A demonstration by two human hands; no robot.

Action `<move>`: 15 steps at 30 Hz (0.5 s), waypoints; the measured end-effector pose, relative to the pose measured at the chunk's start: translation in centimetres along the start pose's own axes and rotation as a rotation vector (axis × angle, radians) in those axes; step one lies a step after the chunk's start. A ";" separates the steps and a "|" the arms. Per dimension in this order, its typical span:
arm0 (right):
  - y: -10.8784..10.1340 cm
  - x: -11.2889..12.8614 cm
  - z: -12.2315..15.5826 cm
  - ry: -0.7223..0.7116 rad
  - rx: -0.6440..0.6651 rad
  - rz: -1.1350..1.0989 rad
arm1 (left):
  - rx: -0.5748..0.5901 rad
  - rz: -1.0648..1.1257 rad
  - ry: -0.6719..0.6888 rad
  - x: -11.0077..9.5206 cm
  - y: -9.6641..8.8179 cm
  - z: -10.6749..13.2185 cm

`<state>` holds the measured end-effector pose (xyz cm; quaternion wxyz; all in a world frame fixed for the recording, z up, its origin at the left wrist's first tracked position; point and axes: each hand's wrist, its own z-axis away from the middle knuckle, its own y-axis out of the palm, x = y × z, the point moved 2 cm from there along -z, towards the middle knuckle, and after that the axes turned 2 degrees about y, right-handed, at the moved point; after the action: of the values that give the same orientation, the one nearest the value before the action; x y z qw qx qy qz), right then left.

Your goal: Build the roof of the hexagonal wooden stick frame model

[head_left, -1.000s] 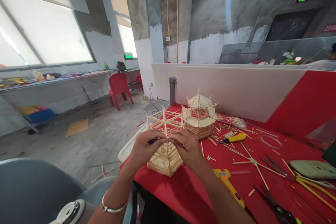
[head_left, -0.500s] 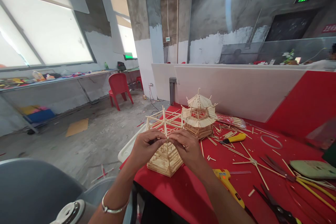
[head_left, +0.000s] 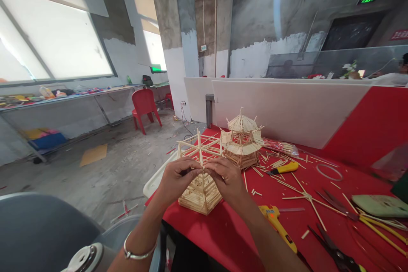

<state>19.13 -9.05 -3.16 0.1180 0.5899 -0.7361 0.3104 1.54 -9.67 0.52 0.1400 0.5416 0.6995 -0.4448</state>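
A small pavilion frame made of thin wooden sticks (head_left: 194, 204) stands at the near edge of the red table. My left hand (head_left: 178, 176) and my right hand (head_left: 228, 176) meet over its front corner, thumbs and fingertips pinched together at a joint below the upright post. The fingers hide the exact spot they press. Crossed sticks form an open top behind my fingers, and stacked sticks make up the base walls. Just behind it to the right is a second stick pavilion (head_left: 242, 146) with two roof tiers.
Right of my arm lie a yellow glue gun (head_left: 276, 223), a yellow utility knife (head_left: 287, 167), black scissors (head_left: 334, 246) and a star of joined sticks (head_left: 308, 197). Loose sticks are scattered around a plastic-wrapped bundle (head_left: 282, 146). A white panel (head_left: 280, 106) borders the table's back.
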 end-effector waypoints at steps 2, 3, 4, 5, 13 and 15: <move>0.0 0.0 0.0 -0.001 0.002 -0.002 | -0.002 0.002 -0.004 0.0 0.0 0.0; 0.0 -0.1 0.0 -0.001 0.003 -0.004 | -0.001 0.003 -0.005 0.0 0.1 0.0; 0.1 -0.1 0.1 -0.002 0.004 -0.006 | -0.002 0.004 -0.005 0.1 0.1 0.0; 0.1 -0.1 0.1 -0.002 0.004 -0.006 | -0.001 0.004 -0.005 0.1 0.1 0.0; 0.1 -0.2 0.1 -0.003 -0.004 0.008 | -0.002 0.001 0.007 0.1 0.1 0.1; 0.1 -0.2 0.2 0.004 -0.001 0.011 | -0.004 0.004 0.006 0.1 0.1 0.1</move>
<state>19.13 -8.95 -3.47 0.1183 0.5849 -0.7393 0.3118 1.54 -9.65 0.38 0.1396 0.5441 0.6997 -0.4415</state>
